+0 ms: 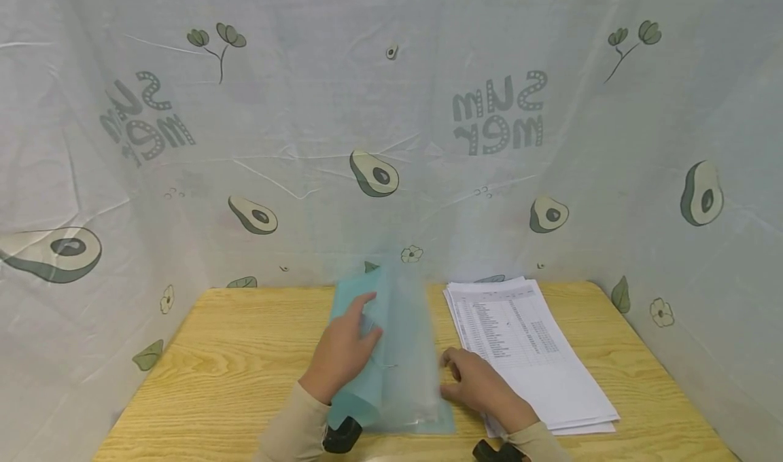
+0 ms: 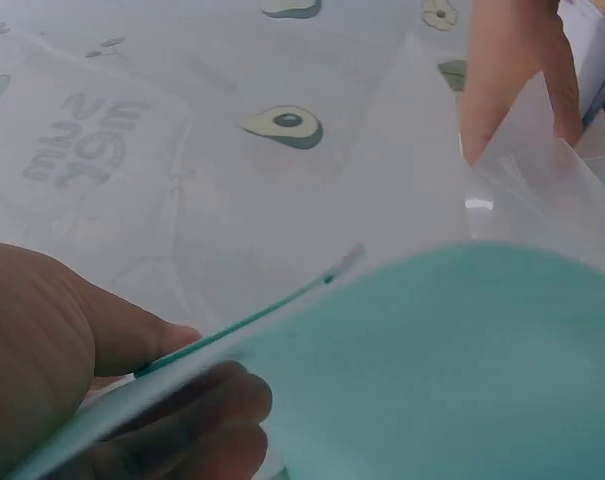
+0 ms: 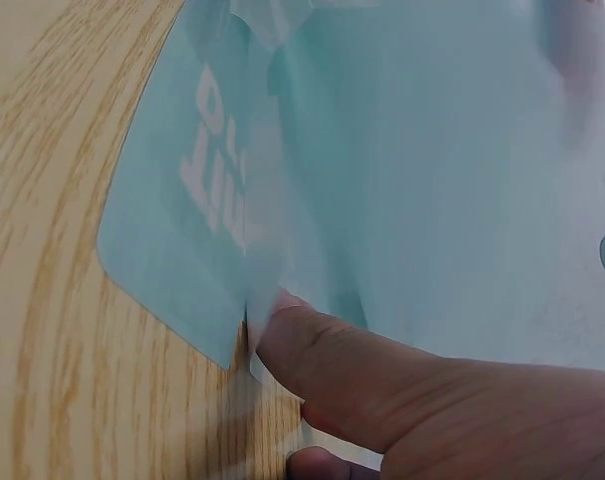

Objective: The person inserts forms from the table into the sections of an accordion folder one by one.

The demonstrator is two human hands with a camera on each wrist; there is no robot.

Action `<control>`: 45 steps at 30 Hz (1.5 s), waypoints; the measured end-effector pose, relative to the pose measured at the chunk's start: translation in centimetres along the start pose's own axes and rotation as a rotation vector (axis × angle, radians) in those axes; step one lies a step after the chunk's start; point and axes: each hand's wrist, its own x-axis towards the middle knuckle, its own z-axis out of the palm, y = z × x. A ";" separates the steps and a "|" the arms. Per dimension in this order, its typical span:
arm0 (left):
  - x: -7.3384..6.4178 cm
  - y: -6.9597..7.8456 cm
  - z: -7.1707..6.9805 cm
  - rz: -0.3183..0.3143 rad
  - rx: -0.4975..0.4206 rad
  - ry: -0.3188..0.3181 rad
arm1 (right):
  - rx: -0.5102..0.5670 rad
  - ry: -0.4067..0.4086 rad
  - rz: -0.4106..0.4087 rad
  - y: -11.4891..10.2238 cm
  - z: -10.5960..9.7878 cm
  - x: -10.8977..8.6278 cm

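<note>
Pinching teal cover [image 1: 367,387] in left hand [image 1: 344,348], clear sleeve [image 1: 412,353] in right hand [image 1: 480,382]; best to peel apart gently, uncreased.

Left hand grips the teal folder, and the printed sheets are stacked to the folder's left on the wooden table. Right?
One slip: the printed sheets are stacked to the right of the teal folder, not its left; the head view shows it. The rest stands: the left hand grips the folder, and the sheets are on the wooden table.

Left fingers [image 2: 244,398] pinching teal sheet [image 2: 462,360], printed cloth [image 2: 232,200] behind
</note>
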 end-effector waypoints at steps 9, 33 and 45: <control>-0.6 -0.9 -2.8 -0.101 -0.160 -0.179 | 0.002 0.012 0.005 0.1 0.1 0.0; 0.2 -3.1 -1.9 -0.041 -0.058 -0.082 | 0.026 -0.007 0.041 -0.3 0.2 -0.1; 0.4 -4.8 -4.4 -0.131 -0.415 -0.247 | 0.018 0.001 0.063 -0.5 0.5 0.0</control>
